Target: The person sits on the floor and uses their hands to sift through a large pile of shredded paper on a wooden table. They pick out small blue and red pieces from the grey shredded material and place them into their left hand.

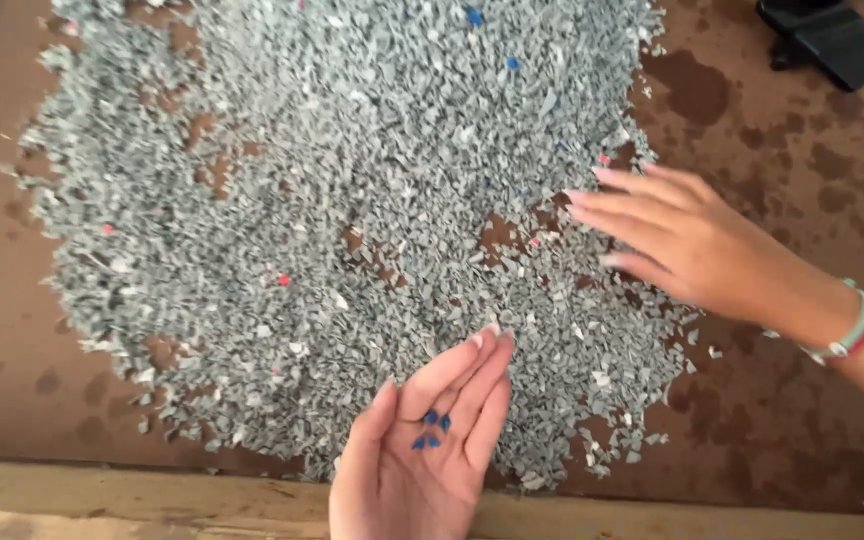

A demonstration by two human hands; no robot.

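Note:
A wide heap of grey plastic chips (352,180) is spread over a brown board (782,170). My left hand (432,440) lies palm up near the front edge, cupping a few small blue chips (430,430) in its palm. My right hand (672,235) reaches in from the right with fingers spread flat, its fingertips touching the grey chips at the heap's right side. A few red chips (284,280) and blue chips (474,17) are scattered in the heap.
A wooden plank (132,495) runs along the front edge of the board. A black object (822,38) sits at the far right corner. My right wrist wears coloured bracelets (852,330). Bare stained board shows left and right of the heap.

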